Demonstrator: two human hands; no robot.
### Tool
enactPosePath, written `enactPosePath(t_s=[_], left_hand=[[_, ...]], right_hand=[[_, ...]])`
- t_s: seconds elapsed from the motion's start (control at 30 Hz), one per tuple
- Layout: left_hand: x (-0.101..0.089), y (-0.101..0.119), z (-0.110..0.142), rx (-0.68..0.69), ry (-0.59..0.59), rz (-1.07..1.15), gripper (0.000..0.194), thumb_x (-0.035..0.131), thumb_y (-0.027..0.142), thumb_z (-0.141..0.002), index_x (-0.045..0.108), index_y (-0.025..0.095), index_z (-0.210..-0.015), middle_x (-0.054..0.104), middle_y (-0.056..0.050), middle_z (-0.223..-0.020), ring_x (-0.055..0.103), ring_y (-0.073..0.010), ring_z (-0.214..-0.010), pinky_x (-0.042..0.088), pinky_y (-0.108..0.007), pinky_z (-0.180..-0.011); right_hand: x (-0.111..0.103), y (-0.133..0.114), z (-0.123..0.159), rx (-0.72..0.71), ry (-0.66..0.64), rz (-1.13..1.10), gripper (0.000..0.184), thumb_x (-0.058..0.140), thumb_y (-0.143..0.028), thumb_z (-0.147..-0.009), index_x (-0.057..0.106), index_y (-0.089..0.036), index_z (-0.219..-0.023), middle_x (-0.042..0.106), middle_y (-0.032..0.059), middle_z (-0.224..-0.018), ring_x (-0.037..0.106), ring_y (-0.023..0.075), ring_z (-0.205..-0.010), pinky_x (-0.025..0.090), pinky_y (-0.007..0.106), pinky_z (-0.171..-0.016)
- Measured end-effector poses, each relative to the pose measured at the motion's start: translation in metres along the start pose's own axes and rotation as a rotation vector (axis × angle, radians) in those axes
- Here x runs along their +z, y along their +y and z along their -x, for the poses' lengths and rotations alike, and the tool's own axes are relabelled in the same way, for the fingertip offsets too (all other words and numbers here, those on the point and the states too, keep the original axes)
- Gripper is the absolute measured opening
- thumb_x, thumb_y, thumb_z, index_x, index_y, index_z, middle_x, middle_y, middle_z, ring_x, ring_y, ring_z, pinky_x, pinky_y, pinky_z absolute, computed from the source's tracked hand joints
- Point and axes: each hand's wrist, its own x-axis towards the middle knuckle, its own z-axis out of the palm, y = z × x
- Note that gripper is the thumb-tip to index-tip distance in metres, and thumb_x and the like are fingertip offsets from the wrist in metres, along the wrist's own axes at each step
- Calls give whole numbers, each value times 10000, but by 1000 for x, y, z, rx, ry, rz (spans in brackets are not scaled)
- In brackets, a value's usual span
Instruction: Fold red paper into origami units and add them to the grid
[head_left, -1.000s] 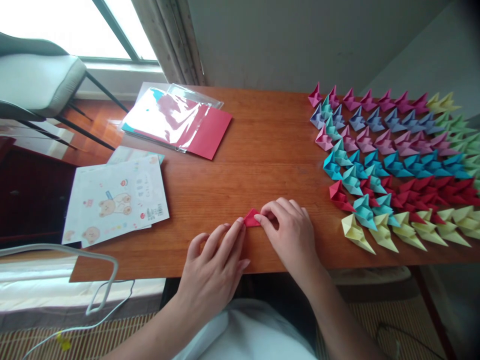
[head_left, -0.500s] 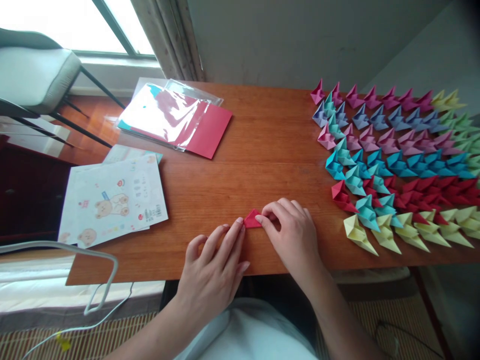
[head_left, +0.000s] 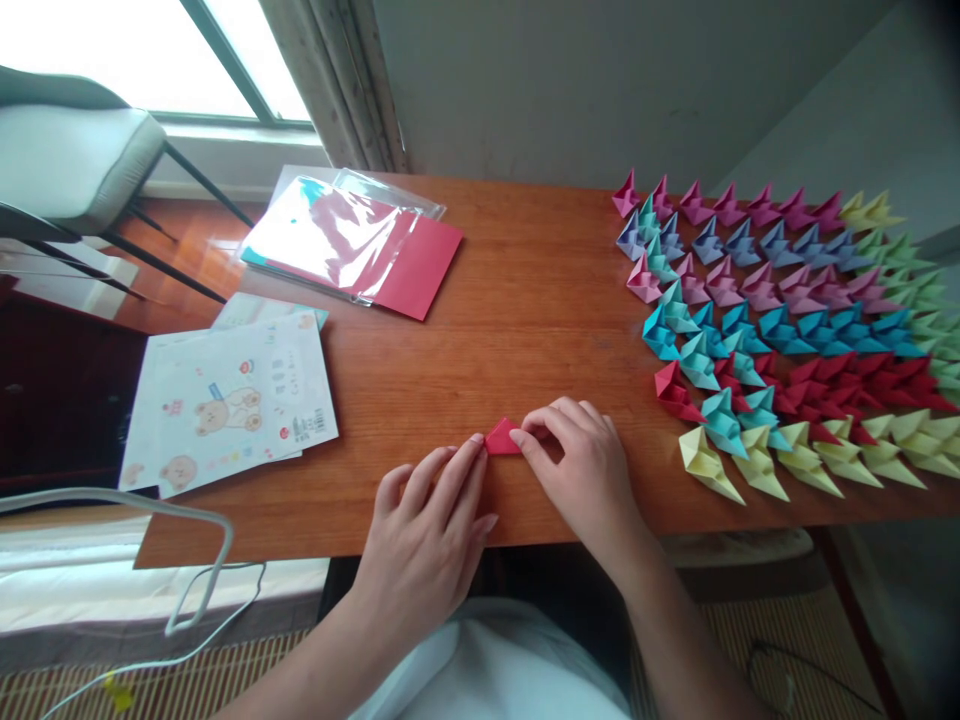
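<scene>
A small piece of folded red paper (head_left: pixel 501 437) lies on the wooden table near its front edge, creased into a low pointed shape. My right hand (head_left: pixel 574 455) pinches its right side between thumb and index finger, the other fingers curled above. From the left, my left hand (head_left: pixel 431 525) reaches in with fingers stretched out, and its index fingertip presses on the paper's left corner. The left thumb is apart from the paper. Fingertips hide both ends of the paper.
Rows of folded paper shapes in several colours, such as a yellow one (head_left: pixel 705 465), stand on the right. Plastic-wrapped red paper (head_left: pixel 420 265) lies at the back left, near bear-printed sheets (head_left: pixel 232 400). A white curved tube (head_left: pixel 150 497) crosses the lower left; a chair (head_left: pixel 90 150) stands beyond.
Both hands keep nearly the same place on the red paper. The view has shifted slightly, so the rows of folded shapes appear a little further left.
</scene>
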Motion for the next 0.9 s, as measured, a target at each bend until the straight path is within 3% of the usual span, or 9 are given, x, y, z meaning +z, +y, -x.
enactPosePath(t_s=[0.1,0.2,0.33,0.5,0.6,0.67,0.73,0.8,0.9], left_hand=[[0,-1,-2,3,5,13,450,530,266,-964,563,66,-1366,584,-122,-1443,565,-326,-1176,370,-455,-943],[-2,-1,-7,-16,-1,40,426,547,250,-948,569,93,-1344,616,-128,-1404,576,-323,-1164,389,-447,-938],[-4,-2,-20,-84,-18,137,298,547,230,-941,606,153,-1223,669,-116,-1290,600,-299,-1103,428,-434,-917],[0,-8,-35,-177,16,384,153,577,236,-932,572,205,-1082,689,-79,-1133,636,-232,-985,487,-368,-864],[1,-11,-39,-241,23,562,299,587,211,-920,526,206,-1213,693,-66,-1098,655,-179,-869,511,-306,-795],[-2,-13,-42,-256,-39,708,305,579,205,-925,555,200,-1229,702,-46,-1023,636,-139,-760,499,-252,-706],[-8,-12,-46,-250,-131,837,150,574,228,-936,656,181,-1052,684,-22,-867,581,-116,-670,454,-219,-619],[-15,-11,-50,-267,-185,940,157,585,267,-940,685,164,-875,633,-11,-751,535,-115,-643,419,-215,-589],[-22,-7,-55,-328,-173,1080,177,612,308,-935,698,156,-909,643,-21,-770,549,-129,-686,430,-221,-627]], right_hand=[[-3,2,5,-28,-18,-42,64,680,-300,-908,665,-240,-892,676,18,-899,588,230,-877,399,370,-819],[-4,4,11,-66,-33,-36,148,738,-259,-849,658,-234,-971,671,38,-961,581,254,-923,419,391,-836],[-4,4,13,-84,-19,-80,128,725,-198,-850,629,-225,-930,670,44,-974,576,253,-937,436,404,-846],[-13,-1,13,-87,-49,-360,130,636,-108,-891,618,-221,-950,662,23,-946,589,195,-902,476,339,-825],[-20,-4,14,-71,-44,-541,141,605,-91,-894,626,-228,-918,656,11,-924,606,168,-860,493,305,-793],[-22,-4,15,-47,-41,-635,106,613,-131,-900,637,-233,-913,663,10,-915,614,165,-837,506,300,-771],[-24,-4,16,-16,-31,-694,76,634,-188,-901,656,-240,-952,674,17,-925,622,170,-835,520,307,-771],[-26,-5,16,19,7,-734,98,654,-232,-896,669,-244,-992,685,27,-941,632,180,-853,530,316,-777],[-30,-8,15,18,24,-770,46,644,-230,-898,678,-234,-930,684,30,-911,637,181,-844,532,313,-764]])
